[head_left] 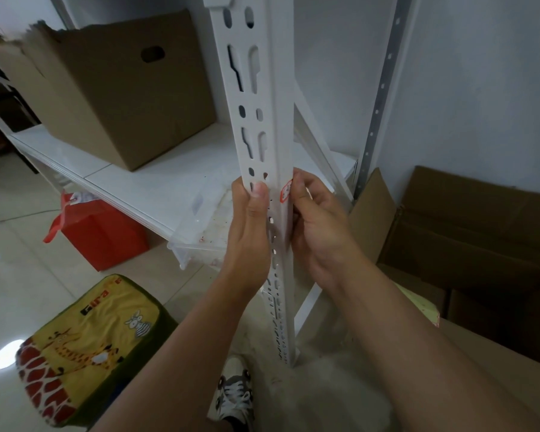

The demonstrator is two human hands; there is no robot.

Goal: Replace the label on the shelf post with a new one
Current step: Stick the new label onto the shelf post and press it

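A white shelf [156, 179] carrying a cardboard box [122, 98] is seen behind the post [262, 113]. The post is gripped by the left hand [250, 226], thumb pressed on its front. The red-edged label [286, 191], on the post's right edge, is pinched by the right hand [318, 226], between both hands.
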